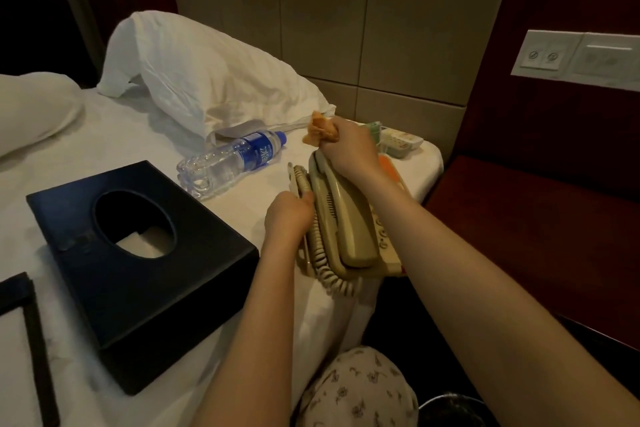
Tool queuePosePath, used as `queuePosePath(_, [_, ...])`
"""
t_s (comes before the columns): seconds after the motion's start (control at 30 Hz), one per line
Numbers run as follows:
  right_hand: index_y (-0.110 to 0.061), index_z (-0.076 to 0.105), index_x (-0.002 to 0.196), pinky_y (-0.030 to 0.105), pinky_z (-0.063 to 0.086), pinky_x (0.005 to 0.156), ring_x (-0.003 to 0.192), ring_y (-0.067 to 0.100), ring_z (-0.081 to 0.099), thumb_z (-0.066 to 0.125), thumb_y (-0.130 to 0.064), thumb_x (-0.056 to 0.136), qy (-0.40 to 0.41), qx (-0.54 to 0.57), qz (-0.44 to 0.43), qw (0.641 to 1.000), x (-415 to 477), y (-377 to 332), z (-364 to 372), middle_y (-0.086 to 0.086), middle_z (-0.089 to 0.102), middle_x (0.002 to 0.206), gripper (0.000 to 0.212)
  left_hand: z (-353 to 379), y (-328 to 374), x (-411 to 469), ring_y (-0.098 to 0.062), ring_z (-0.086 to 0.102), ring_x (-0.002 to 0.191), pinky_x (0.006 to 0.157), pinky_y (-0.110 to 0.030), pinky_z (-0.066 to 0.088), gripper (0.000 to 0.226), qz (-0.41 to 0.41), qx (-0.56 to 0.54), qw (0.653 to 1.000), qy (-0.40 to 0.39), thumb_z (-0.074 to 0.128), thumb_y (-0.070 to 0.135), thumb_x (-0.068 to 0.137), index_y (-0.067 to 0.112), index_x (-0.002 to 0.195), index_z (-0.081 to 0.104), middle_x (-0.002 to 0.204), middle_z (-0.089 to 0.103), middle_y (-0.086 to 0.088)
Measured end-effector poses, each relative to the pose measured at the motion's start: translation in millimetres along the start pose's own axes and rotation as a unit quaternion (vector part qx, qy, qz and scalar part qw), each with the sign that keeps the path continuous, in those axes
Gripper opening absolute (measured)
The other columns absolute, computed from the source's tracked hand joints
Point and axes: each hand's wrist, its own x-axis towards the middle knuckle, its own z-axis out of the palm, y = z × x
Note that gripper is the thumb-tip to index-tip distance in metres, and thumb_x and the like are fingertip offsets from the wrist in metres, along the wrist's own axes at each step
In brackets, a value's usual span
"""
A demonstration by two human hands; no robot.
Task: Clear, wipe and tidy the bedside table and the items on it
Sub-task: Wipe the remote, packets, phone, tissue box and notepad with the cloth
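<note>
My left hand (289,213) is curled shut, knuckles up, with the forearm reaching forward from low in the middle. My right hand (349,147) is farther out, clenched in a fist with the wrist bent down; its bare forearm runs in long from the lower right. The hands are apart.

You are in a hotel bedroom, dimly lit. A bed (104,135) with a white sheet and white pillows (194,80) stands against a padded headboard (346,28) of beige square panels. Beside it, dark red wood panelling carries a white switch and socket plate (575,57) at bed height. A beige corded desk phone (346,229) with a coiled cord, a black tissue box (138,270) and a plastic water bottle (232,159) with a blue label, all lying on the bed, are typical guest-room items.
</note>
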Motion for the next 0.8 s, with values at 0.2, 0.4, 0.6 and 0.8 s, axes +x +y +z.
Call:
queuePosePath(0.2, [-0.016,0.061,0.099,0.026,0.033,0.073,0.083,0.015,0.048,0.053,-0.020,0.091,0.003,0.020,-0.010,1.000,-1.8,6.1,-0.9,0.000,0.060,0.094,0.012,0.6,-0.4,4.3,-0.030,0.057,0.104,0.087,-0.035,0.044,0.052,-0.003,0.067,0.998,0.015,0.021,0.037,0.102,0.000,0.118,0.053,0.114,0.059,-0.018])
queuePosePath(0.4, [-0.018,0.057,0.105,0.027,0.034,0.075,0.087,0.015,0.049,0.050,-0.029,0.093,-0.034,-0.001,-0.054,0.998,-15.8,11.4,-4.2,0.000,0.060,0.099,0.018,6.7,-4.0,9.5,-0.033,0.055,0.110,0.097,-0.041,0.044,0.058,-0.020,0.012,1.000,0.002,0.017,0.041,0.102,-0.001,0.122,0.052,0.121,0.057,-0.021])
queuePosePath(0.6, [-0.020,0.055,0.123,0.027,0.039,0.088,0.110,0.016,0.051,0.051,-0.026,0.093,-0.043,0.007,-0.114,0.993,-52.6,22.7,-7.1,-0.001,0.058,0.123,0.032,8.2,-4.6,6.9,-0.032,0.053,0.113,0.100,-0.041,0.043,0.057,-0.027,0.009,1.000,0.011,0.017,0.041,0.102,0.001,0.124,0.050,0.123,0.056,-0.020])
queuePosePath(0.8, [-0.014,0.045,0.139,0.025,0.021,0.111,0.136,0.018,0.035,0.048,-0.017,0.096,-0.037,0.020,-0.128,0.991,-94.3,33.3,-13.1,0.004,0.044,0.145,0.043,7.0,-8.4,3.9,-0.033,0.054,0.111,0.097,-0.041,0.044,0.059,-0.010,-0.008,1.000,0.003,0.017,0.042,0.101,-0.001,0.122,0.052,0.120,0.057,-0.022])
